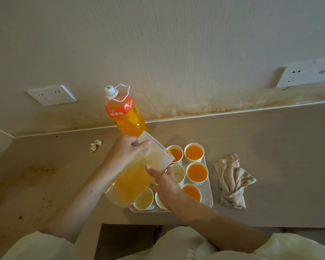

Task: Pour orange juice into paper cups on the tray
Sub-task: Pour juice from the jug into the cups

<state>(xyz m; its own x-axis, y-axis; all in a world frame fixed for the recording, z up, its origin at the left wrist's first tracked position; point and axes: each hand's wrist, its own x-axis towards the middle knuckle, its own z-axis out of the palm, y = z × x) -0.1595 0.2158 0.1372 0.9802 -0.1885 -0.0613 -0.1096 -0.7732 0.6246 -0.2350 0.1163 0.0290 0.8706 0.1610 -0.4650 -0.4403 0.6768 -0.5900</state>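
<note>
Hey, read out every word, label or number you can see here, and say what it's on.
"鲜果橙": white characters on the orange label of the tall plastic juice bottle.
Small logo above that, and yellow writing on the label's side: too blurred to read.
Green print on the white paper cups: too small to read.
The clear plastic pitcher shows no legible marks.

Single head-worn, wide-angle view. It looks forward and steeply down across the person's lap onto the counter (270, 147), facing the wall (176, 44), which fills the upper half. The left hand (124, 151) and right hand (166, 183), both at the pitcher (127, 184), sit close, at centre. The tray (209, 195) lies just beyond, slightly right. The counter's rear edge rises toward frame right.
</note>
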